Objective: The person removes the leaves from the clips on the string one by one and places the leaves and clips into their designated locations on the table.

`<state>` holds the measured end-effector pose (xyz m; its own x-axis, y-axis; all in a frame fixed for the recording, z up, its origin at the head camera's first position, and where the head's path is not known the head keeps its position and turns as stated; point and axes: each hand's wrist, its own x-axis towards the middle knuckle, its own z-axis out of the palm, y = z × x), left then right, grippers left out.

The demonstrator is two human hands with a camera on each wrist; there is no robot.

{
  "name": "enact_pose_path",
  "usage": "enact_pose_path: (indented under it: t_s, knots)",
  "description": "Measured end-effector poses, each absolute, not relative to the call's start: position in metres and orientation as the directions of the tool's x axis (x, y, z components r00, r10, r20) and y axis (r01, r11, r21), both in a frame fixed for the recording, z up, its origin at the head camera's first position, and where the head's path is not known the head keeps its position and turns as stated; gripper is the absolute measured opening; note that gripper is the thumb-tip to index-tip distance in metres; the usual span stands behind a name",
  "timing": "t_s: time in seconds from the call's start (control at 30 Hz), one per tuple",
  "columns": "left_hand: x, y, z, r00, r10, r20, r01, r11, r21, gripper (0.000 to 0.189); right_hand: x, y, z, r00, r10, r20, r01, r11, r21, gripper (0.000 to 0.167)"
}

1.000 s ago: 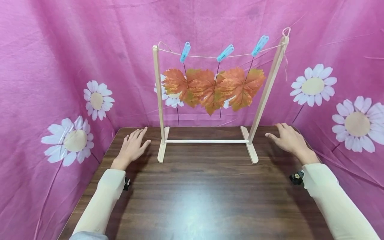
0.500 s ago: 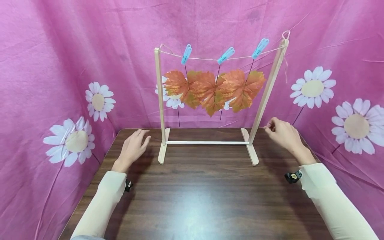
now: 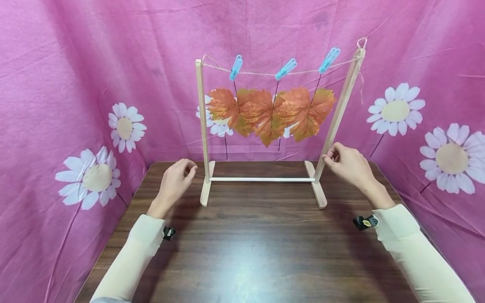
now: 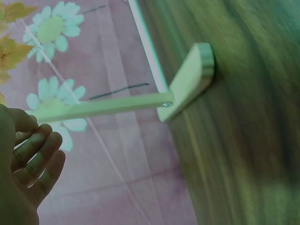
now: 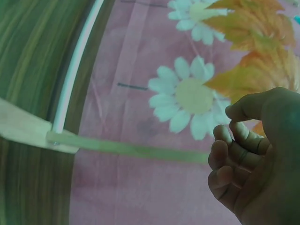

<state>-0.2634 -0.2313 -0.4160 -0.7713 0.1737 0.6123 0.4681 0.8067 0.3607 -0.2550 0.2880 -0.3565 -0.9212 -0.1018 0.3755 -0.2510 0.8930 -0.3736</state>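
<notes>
While three orange leaves tinged with green hang from a length of twine (image 3: 259, 73) strung across a wooden frame (image 3: 246, 179), both bare hands are out at its sides, one by each post. Look at the left hand (image 3: 176, 181): fingers softly bent, thumb tip close to the forefinger, nothing pinched, just beside the left upright (image 3: 202, 113). Across from it, the right hand (image 3: 350, 166) is loosely curled too, thumb near forefinger and no object in its grasp, very near the lower part of the right upright (image 3: 341, 109); whether skin meets wood there, I cannot tell. And up top, the left leaf (image 3: 225, 105), middle leaf (image 3: 265, 115) and right leaf (image 3: 308, 109) overlap at their edges, each dark stem caught by a light blue clothespin (image 3: 286, 69), all three pegs tilting rightward. The twine sags gently, a loop poking above the right post and a loose end dangling outside it. Down below, a white crossbar (image 3: 273, 180) joins two flat feet on the brown wood-grain table (image 3: 197, 252). Cream sleeves (image 3: 130, 248) frame the scene, a small black device (image 3: 169, 232) at each wrist, with pink cloth (image 3: 163, 50) patterned with white daisies (image 3: 395, 110) behind.
</notes>
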Motion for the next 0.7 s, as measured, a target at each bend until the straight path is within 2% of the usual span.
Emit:
enact_pose_path:
  t_s: [0.7]
  knots:
    - [-0.254, -0.192, -0.360, -0.713, 0.126, 0.689, 0.560, 0.694, 0.452, 0.006, -0.242, 0.230, -0.319, -0.863, -0.227, 0.451, -0.427, 0.805, -0.413, 0.009]
